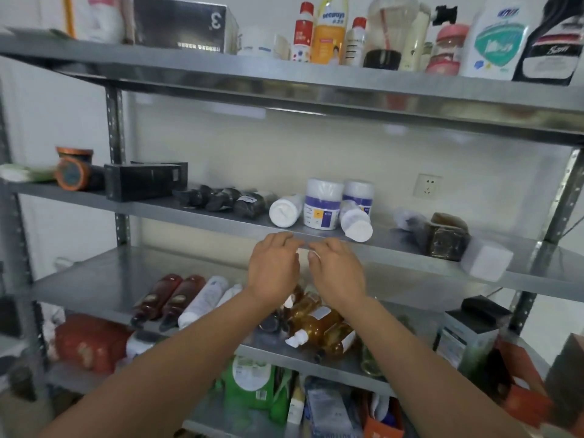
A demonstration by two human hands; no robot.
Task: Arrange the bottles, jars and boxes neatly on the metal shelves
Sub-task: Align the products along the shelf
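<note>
- Two white jars (323,203) with purple labels are seen standing upright on the middle shelf (398,248), just beyond the fingertips. Two white bottles (286,212) are laid on their sides, one at each flank of the jars.
- The left hand (273,267) and the right hand (338,275) are held side by side, nearly touching. Their fingers are loosely bent and released, with the tips set at the shelf's front lip, and nothing is grasped.
- Further left of the fingers, dark bottles (227,199) are heaped on their sides. Past them a black box (142,181) is seen, then orange-lidded jars (74,169).
- To the right of the fingers, a dark jar (445,237) and a white box (485,259) are placed near the edge, and the box overhangs it.
- Beneath the hands, amber bottles (319,327) and red-brown bottles (170,298) are laid flat on the lower shelf (94,289).
- Above the fingers, mixed bottles (328,33) are lined upright along the top shelf (284,77).
</note>
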